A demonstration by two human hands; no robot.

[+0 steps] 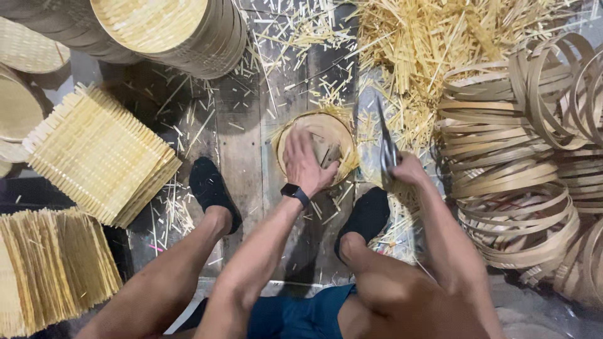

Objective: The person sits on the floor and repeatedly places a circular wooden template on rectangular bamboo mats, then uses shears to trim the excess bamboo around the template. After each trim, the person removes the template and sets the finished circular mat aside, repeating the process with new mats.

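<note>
Bamboo stock spread over a plank floor

Square woven mats (100,154) lie stacked at the left edge of the wooden floor (242,135), a bundle of thin sticks (53,267) in the bottom-left corner. Finished round trays (169,31) stand stacked at the top. Loose offcuts (433,44) heap at the top right, with bent strip hoops (515,176) piled along the right edge.

1 head-worn camera looks steeply down, close over the seated person's knees and the plank floor (245,138).
</note>
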